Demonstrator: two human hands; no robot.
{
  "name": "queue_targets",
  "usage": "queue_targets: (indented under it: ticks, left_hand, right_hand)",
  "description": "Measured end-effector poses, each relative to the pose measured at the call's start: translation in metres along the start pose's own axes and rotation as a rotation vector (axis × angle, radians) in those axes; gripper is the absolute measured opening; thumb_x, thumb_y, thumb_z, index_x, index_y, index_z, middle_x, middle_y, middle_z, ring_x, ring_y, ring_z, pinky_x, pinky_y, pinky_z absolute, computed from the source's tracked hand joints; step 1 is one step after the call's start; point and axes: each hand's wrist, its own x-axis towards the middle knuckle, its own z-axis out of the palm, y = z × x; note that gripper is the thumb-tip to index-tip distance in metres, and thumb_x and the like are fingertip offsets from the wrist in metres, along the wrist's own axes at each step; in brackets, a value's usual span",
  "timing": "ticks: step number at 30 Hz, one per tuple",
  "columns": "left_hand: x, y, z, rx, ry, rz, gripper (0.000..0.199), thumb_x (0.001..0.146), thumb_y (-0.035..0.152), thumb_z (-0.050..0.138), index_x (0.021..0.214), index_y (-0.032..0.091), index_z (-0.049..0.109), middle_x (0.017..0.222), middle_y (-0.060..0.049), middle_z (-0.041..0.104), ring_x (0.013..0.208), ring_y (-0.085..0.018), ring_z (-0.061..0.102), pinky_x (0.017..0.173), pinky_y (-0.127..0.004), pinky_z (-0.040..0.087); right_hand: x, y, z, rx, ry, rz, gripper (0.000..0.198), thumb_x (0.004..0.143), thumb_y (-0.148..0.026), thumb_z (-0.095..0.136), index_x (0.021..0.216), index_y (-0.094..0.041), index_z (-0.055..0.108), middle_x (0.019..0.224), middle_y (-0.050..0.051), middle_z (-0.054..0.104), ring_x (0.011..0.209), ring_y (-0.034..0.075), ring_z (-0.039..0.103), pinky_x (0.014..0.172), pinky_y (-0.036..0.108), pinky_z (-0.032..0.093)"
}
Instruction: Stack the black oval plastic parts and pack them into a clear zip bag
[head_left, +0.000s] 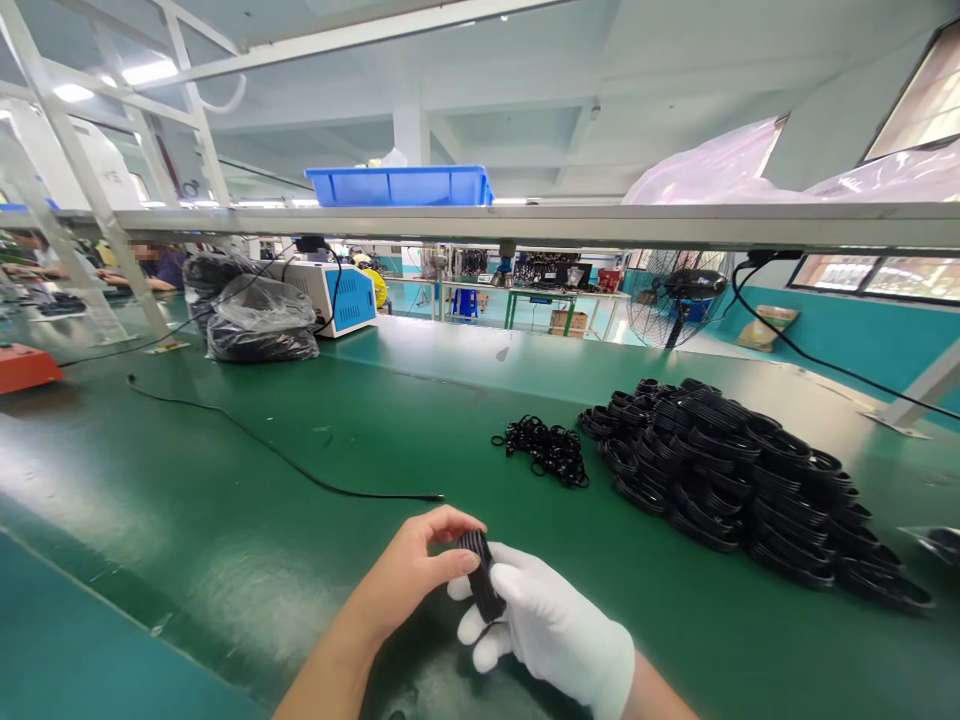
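Note:
Between my two hands, just above the green tabletop, is a coiled black cable (pixel 482 578) seen edge-on. Bare, my left hand (pixel 420 560) pinches its upper end between thumb and fingers. A white glove covers my right hand (pixel 540 610), whose thumb and fingers close round the coil from the other side. Beyond the hands lies a small heap of black rings (pixel 546 450). To the right rises a large pile of coiled black cables (pixel 720 470). A single black cable (pixel 285 455) stretches across the table on the left, its tip near my left hand.
Bagged black goods (pixel 259 320) and a white-and-blue machine (pixel 345 300) stand at the back left. An orange box (pixel 28 368) sits at the left edge. Overhead, a shelf (pixel 555 225) carries a blue bin (pixel 401 187). A fan (pixel 679 295) is behind the table; people sit far left.

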Motion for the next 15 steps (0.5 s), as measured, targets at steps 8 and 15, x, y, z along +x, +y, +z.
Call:
queue_targets:
  ticks: [8,15]
  left_hand:
    - [-0.016,0.011,0.011,0.1,0.222,-0.064,0.026,0.081,0.041,0.045,0.08,0.019,0.06,0.076,0.0,0.056,0.075,-0.015,0.048,0.072,-0.026,0.037]
    - [-0.02,0.005,0.021,0.144,0.045,-0.075,0.012,0.072,0.027,0.054,0.065,0.017,0.054,0.065,0.004,0.043,0.065,-0.011,0.039,0.063,-0.023,0.032]
  right_hand:
    - [-0.001,-0.004,-0.001,0.091,0.012,-0.016,0.041,0.079,-0.039,0.056,0.111,-0.015,0.047,0.095,0.01,0.058,0.079,0.018,0.06,0.069,0.031,0.046]
    - [-0.001,-0.009,0.008,-0.01,-0.031,0.036,0.039,0.07,-0.039,0.067,0.097,-0.013,0.055,0.085,0.005,0.056,0.075,0.013,0.057,0.068,0.029,0.046]
